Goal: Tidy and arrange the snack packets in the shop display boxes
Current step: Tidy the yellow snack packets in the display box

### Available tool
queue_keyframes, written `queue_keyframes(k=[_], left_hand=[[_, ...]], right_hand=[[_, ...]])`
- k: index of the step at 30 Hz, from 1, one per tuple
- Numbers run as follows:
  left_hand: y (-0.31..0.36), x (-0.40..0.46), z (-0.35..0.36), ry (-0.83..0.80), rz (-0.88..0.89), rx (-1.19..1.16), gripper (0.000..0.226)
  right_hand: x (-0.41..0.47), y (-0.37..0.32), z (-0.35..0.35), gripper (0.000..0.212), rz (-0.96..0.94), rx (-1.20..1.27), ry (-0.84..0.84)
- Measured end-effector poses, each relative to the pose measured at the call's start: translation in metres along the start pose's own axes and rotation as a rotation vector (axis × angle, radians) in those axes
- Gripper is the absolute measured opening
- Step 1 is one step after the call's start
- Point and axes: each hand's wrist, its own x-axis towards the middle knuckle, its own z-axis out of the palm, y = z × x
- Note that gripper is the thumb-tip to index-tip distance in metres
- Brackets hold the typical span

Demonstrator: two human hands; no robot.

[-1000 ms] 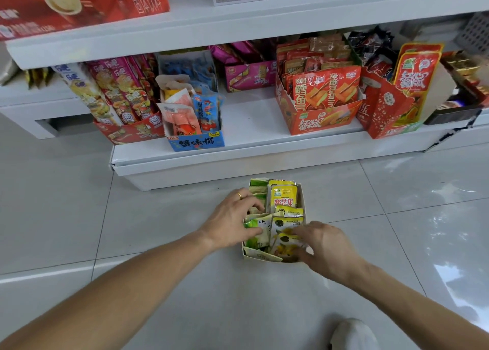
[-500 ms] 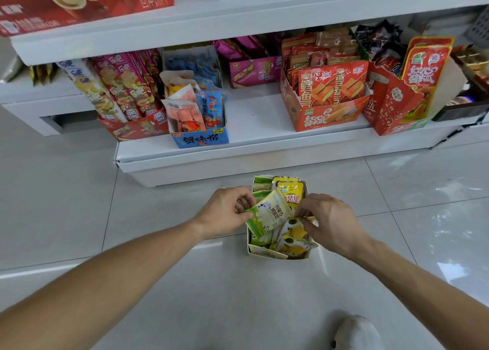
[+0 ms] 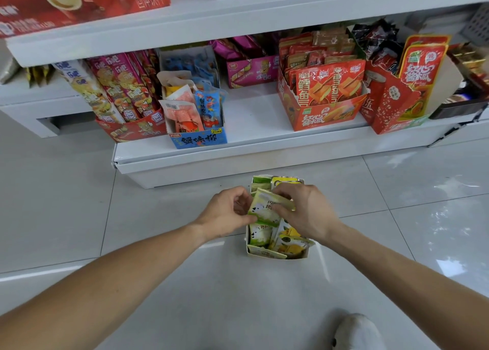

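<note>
Centre frame, on pale glossy floor tiles (image 3: 158, 283): small display box (image 3: 267, 253) of green/yellow packets. Both hands hold one green packet (image 3: 264, 210) just above it; left hand (image 3: 225, 214) & right hand (image 3: 307, 212) fingers pinched on its edges. White shelf (image 3: 254, 117) (upper frame) carries red, pink, blue snack boxes.

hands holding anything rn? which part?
Both hands hold one green-and-white snack packet above the display box on the floor: left hand pinches its left edge, right hand grips its right side.
</note>
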Motion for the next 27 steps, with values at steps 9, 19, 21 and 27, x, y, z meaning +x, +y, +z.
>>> queue_keyframes(k=[9,19,21,27], left_hand=[[-0.007,-0.023,0.017,-0.013,0.189,0.552,0.048],[-0.012,-0.018,0.017,-0.07,0.322,0.605,0.036],[-0.012,-0.017,0.02,-0.053,0.289,0.591,0.029],[-0.014,-0.015,0.024,0.002,0.255,0.575,0.018]], right_hand=[[-0.032,-0.01,-0.041,0.01,0.172,0.218,0.269],[-0.088,-0.029,-0.037,0.016,0.047,0.138,0.243],[-0.091,-0.031,-0.043,0.02,0.078,0.165,0.374],[-0.082,-0.025,-0.029,0.012,0.026,0.029,0.301]])
